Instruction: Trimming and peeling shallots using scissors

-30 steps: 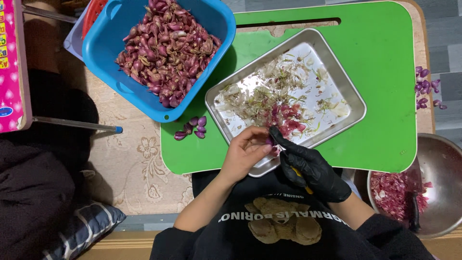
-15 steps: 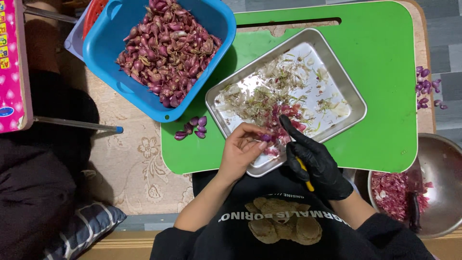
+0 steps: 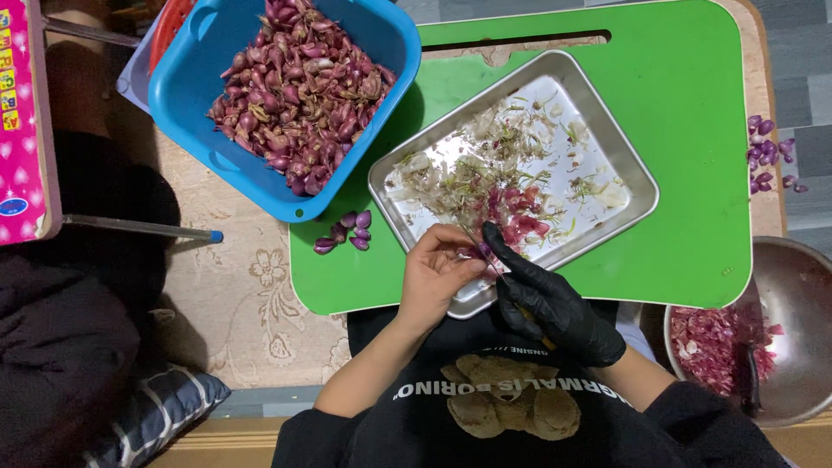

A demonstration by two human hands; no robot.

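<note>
My bare left hand pinches a small purple shallot over the near edge of a metal tray. My right hand, in a black glove, grips a small knife with a yellow handle and presses against the shallot. The tray holds shallot peels and several purple pieces. It rests on a green board.
A blue basket full of unpeeled shallots stands at the upper left. A few loose shallots lie on the board beside it. A metal bowl with peeled purple pieces sits at the lower right. More shallots lie at the right edge.
Both hands have shifted slightly along the tray's near edge while working the shallot; the gloved forefinger now points up along it.
</note>
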